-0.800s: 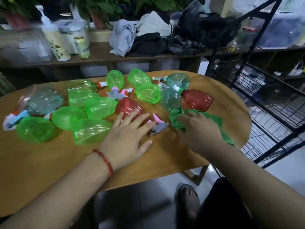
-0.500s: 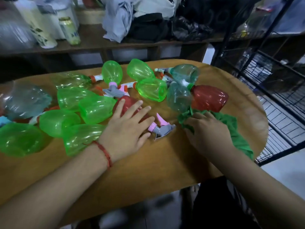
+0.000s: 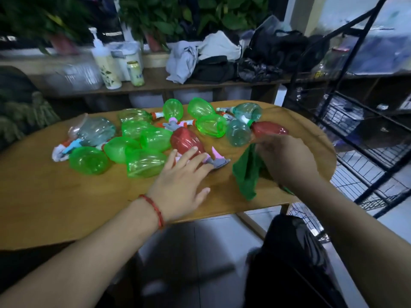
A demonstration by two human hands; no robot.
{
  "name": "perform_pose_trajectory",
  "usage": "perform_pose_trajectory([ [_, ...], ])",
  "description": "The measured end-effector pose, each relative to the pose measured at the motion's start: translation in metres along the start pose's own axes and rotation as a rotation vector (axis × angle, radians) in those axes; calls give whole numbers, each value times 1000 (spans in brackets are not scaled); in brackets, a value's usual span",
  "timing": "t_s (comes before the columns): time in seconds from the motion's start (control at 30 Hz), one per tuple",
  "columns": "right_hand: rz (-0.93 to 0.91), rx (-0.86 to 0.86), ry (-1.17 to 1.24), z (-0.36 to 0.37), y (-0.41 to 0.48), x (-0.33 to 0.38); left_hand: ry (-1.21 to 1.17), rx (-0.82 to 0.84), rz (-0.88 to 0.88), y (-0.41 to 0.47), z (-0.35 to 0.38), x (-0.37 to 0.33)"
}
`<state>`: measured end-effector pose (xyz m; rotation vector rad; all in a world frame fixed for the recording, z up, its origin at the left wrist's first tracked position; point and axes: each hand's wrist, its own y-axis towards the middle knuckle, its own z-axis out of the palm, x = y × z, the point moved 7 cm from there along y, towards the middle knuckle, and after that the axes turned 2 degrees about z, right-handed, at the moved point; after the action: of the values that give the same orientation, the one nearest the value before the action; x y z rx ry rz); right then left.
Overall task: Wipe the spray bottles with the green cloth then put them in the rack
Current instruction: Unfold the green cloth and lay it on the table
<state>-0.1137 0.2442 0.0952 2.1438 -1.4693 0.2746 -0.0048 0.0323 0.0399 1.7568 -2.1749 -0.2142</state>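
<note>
Your left hand (image 3: 180, 185) is released, fingers straight, fingertips resting on the red spray bottle (image 3: 185, 140), which lies on its side on the surface (image 3: 66, 196). Just right of that bottle your right hand (image 3: 287, 158) pinches the green cloth (image 3: 245, 174), which hangs down. Farther right stands the rack (image 3: 364, 130).

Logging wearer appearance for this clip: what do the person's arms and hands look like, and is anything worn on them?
Both forearms are bare: no sleeves, no gloves. The left hand has a thin red cord bracelet at the wrist. The right hand shows no band or watch; no rings are visible.
</note>
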Motion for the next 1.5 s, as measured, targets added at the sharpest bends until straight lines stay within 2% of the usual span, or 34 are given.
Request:
perform_pose_trajectory([
  [0.13, -61, 62, 298, -24, -8, 20, -164, -7, -109, -12, -34, -14],
  [0.3, 24, 185, 621, -33, -7, 46, -755, 4, -332, -7, -52, -29],
  [0.37, 0, 231, 686, -36, -8, 63, -914, -42, -352, -4, -57, -36],
  [0.47, -39, 316, 724, -35, -9, 87, -897, -158, -320, -3, -70, -32],
  [0.57, -56, 318, 680, -36, -8, 106, -1008, -261, -335, -9, -88, -12],
  [0.63, -46, 297, 702, -40, -6, 118, -1077, -270, -372, -13, -100, 0],
  [0.77, -71, 337, 788, -41, -8, 143, -1410, -266, -504, -23, -113, 22],
  [1.03, -225, 550, 682, -36, -22, 161, -1265, -414, -526, -43, -147, 61],
  [1.17, -271, 488, 418, -48, -19, 158, -1337, -486, -569, -46, -150, 75],
  [1.33, -366, 603, 161, -50, -8, 156, -1294, -613, -620, -48, -161, 109],
  [1.43, -434, 499, 2, -52, 10, 149, -1254, -649, -630, -47, -164, 131],
  [1.5, -406, 445, 67, -47, 21, 139, -1224, -615, -634, -47, -154, 139],
])
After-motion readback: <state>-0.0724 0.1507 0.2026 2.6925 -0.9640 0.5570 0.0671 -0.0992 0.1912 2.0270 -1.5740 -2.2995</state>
